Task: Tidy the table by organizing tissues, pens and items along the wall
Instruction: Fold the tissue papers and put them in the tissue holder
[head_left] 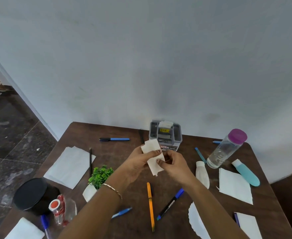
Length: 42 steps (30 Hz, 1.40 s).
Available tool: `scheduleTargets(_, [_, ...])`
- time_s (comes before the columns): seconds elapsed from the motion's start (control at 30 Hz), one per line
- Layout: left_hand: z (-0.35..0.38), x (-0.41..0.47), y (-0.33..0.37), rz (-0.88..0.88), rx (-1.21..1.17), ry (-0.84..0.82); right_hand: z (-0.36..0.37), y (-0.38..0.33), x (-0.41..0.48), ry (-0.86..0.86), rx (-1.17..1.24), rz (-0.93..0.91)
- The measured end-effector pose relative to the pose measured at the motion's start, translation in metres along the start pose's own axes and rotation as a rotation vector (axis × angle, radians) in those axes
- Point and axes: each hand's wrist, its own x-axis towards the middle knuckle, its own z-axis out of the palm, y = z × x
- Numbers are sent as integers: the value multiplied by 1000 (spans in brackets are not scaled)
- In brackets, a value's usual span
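Observation:
A folded white tissue (152, 149) is held above the table's middle; my left hand (138, 163) grips its upper part and my right hand (173, 163) pinches its lower part. Right behind it, against the wall, stands a grey organizer box (177, 133) with a tissue in it. Loose tissues lie at the left (69, 165), right (233, 185), front left (24, 229) and front right (249, 225). Pens lie scattered: a blue marker (115, 139), an orange pen (150, 204), a blue-capped black marker (171, 203), a blue pen (122, 212) and a black pencil (90, 161).
A brown table (121, 152) stands against a pale wall. On it are a small green plant (99, 175), a black round tin (32, 194), a red-capped bottle (59, 210), a clear purple-lidded bottle (226, 149), a teal tube (246, 172), a white tube (202, 174) and a paper plate (196, 221).

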Motion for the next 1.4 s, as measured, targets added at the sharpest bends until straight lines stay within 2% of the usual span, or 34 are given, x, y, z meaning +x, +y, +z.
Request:
scheduleTargets(0.17, [-3,31,50,111,399,67,-17,0,40,19,-163,-35])
scheduleTargets(0.4, [-6,91,87,383,671,353,-34,13,73,279,-188,-2])
scheduleTargets(0.57, [-1,122,76,441,880,453,-32,36,74,312,-238,14])
scheduleTargets(0.8, [7,129,79,496,960,520,-30,46,74,326,-204,17])
scheduleTargets(1.03, [10,130,76,494,864,518,-27,48,77,338,-185,35])
scheduleTargets(1.23, [13,135,73,474,976,475,-27,49,80,331,-198,40])
scheduleTargets(1.4, [14,135,72,583,1140,489,-27,50,80,327,-189,40])
